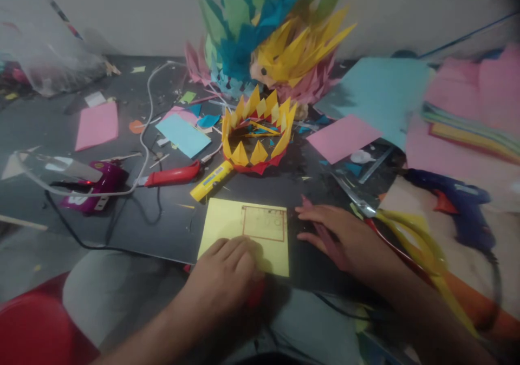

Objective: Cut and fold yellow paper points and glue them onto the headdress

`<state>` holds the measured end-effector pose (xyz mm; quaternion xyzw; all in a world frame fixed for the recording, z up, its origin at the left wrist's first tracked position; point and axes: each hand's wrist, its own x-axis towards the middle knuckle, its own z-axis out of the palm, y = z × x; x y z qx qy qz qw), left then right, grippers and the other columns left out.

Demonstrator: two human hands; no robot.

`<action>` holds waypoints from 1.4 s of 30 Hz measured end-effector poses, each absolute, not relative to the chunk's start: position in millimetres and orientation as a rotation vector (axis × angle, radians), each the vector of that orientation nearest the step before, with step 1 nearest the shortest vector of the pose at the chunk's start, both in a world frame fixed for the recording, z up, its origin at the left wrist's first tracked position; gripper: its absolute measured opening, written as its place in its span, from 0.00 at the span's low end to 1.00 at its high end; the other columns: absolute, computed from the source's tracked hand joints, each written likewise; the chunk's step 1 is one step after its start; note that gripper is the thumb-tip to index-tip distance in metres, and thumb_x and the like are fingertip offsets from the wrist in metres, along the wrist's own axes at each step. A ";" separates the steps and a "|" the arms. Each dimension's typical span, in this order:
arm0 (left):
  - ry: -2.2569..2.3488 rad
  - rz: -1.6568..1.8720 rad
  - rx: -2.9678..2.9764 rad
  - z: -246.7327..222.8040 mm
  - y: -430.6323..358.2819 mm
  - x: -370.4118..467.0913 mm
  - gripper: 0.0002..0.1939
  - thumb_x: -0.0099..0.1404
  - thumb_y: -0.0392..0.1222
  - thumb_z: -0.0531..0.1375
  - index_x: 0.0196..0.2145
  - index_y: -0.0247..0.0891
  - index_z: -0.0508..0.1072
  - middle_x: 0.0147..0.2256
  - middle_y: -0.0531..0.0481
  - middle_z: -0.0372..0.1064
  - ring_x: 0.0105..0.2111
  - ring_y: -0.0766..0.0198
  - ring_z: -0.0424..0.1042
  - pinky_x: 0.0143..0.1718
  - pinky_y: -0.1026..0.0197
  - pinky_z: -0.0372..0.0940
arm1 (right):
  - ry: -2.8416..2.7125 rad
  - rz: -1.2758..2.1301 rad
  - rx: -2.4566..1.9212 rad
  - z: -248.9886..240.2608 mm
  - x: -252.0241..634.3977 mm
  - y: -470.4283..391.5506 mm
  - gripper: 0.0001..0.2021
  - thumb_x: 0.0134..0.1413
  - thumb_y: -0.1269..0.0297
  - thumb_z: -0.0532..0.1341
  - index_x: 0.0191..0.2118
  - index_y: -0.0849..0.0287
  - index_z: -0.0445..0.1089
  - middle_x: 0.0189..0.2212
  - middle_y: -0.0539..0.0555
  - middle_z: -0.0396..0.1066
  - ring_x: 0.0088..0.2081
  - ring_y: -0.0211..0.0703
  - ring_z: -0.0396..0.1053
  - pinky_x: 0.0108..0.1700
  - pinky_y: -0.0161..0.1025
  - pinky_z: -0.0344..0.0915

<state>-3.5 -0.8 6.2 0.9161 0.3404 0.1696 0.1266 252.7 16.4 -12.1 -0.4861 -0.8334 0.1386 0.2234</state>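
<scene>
Left hand [229,259]: closest thing to us, knuckles up, fingers curled over the near edge of the card. Can't tell if it's pinching or just pressing; the underside's hidden. There's something red below it, too blurry to name.
Yellow card [221,224]: near edge of the dark table [170,227], roughly mid-scene, between the two hands. Red box drawn on its far right part, faint marks inside I can't read.
Right hand [331,232]: just right of the card, fingers closed around a pink pen [327,240]. The tip points far-left and sits off the paper.
Step, imo: drawing on the card, paused between strokes. Outline looks complete.
Next stroke: would need the pen tip brought left onto the card, with the left hand pinning it so it doesn't skate.
Watch out: scissors [436,262] lie right by the right forearm, easy to bump.
Far side: yellow glue stick [213,181] and paper crown [239,154], both clear of the card.
</scene>
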 end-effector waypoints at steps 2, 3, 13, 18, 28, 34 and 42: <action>1.029 0.569 2.641 4.0 -5.2 2.8 0.06 0.64 0.36 0.52 0.29 0.37 0.60 0.35 0.45 0.72 0.35 0.56 0.72 0.30 0.55 0.69 | -2.289 0.377 -1.348 -12.7 254.2 17.3 0.14 0.51 0.63 0.61 0.45 0.55 0.65 0.39 0.55 0.72 0.43 0.44 0.69 0.44 0.43 0.67; 1.059 0.597 2.624 3.9 -6.7 6.1 0.07 0.65 0.37 0.52 0.28 0.37 0.60 0.34 0.45 0.72 0.34 0.57 0.72 0.29 0.55 0.69 | -2.287 0.370 -1.345 -13.0 254.8 17.9 0.14 0.51 0.63 0.61 0.45 0.55 0.65 0.39 0.55 0.72 0.43 0.44 0.69 0.44 0.42 0.67; 1.156 0.871 2.535 -2.6 7.1 32.5 0.03 0.63 0.31 0.52 0.31 0.34 0.63 0.38 0.42 0.72 0.44 0.58 0.70 0.45 0.54 0.67 | -2.293 0.400 -1.359 -25.3 262.3 16.9 0.14 0.52 0.62 0.61 0.46 0.52 0.65 0.44 0.54 0.71 0.44 0.44 0.69 0.45 0.43 0.66; 1.158 0.782 2.521 -13.2 9.1 35.0 0.02 0.64 0.33 0.51 0.33 0.34 0.63 0.42 0.40 0.71 0.48 0.57 0.68 0.48 0.52 0.66 | -2.274 0.387 -1.323 -23.3 261.2 17.6 0.12 0.53 0.61 0.59 0.44 0.52 0.64 0.42 0.54 0.71 0.42 0.44 0.69 0.43 0.43 0.67; 1.147 0.739 2.564 -15.0 9.6 33.6 0.03 0.64 0.33 0.51 0.34 0.33 0.64 0.42 0.41 0.71 0.47 0.58 0.69 0.48 0.53 0.66 | -2.293 0.328 -1.316 -19.8 261.1 18.0 0.12 0.52 0.62 0.61 0.44 0.52 0.64 0.40 0.53 0.72 0.42 0.43 0.69 0.42 0.41 0.67; 1.144 0.727 2.584 -14.2 9.7 33.8 0.05 0.65 0.33 0.50 0.33 0.33 0.64 0.42 0.41 0.72 0.47 0.59 0.69 0.48 0.55 0.66 | -2.274 0.366 -1.322 -20.8 261.8 17.3 0.12 0.52 0.64 0.60 0.44 0.52 0.64 0.40 0.53 0.72 0.43 0.43 0.69 0.42 0.41 0.67; 1.122 0.722 2.611 -14.6 10.1 33.9 0.05 0.65 0.33 0.50 0.33 0.32 0.65 0.42 0.40 0.71 0.47 0.58 0.69 0.49 0.55 0.66 | -2.301 0.337 -1.306 -18.5 262.7 17.3 0.13 0.53 0.64 0.60 0.45 0.53 0.63 0.40 0.53 0.71 0.42 0.41 0.69 0.43 0.39 0.67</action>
